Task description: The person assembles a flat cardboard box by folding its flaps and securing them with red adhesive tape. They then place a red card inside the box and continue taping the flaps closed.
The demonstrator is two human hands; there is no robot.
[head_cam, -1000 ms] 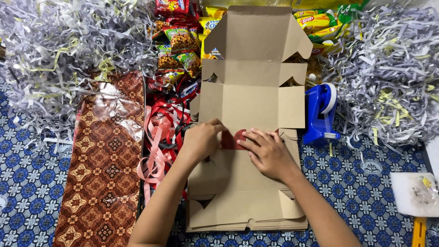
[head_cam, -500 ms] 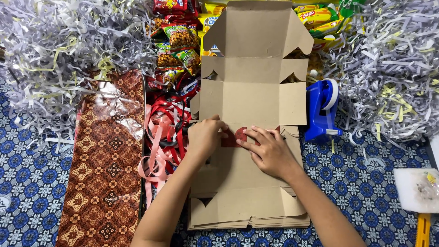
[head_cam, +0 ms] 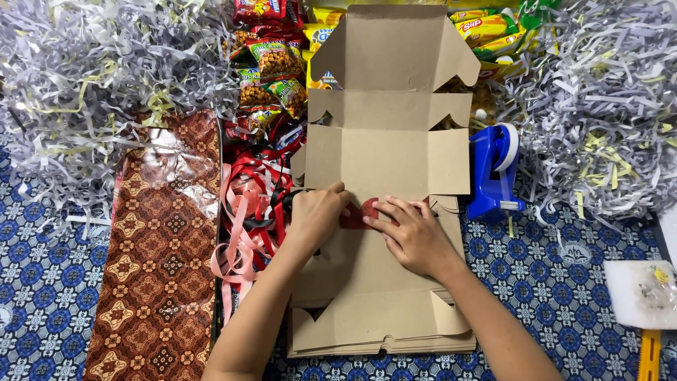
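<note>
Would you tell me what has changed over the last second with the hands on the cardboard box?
Very little. The left hand and right hand stay pressed on the small red piece on the flat cardboard box; the left fingers have edged slightly further over it. Nothing was picked up or let go. The ribbons, blue tape dispenser and shredded paper stayed put.

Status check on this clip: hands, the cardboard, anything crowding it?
Left hand and right hand both pressing a red sticker onto the flat cardboard box. Ribbons at its left edge, blue tape dispenser right; neither on top.
</note>
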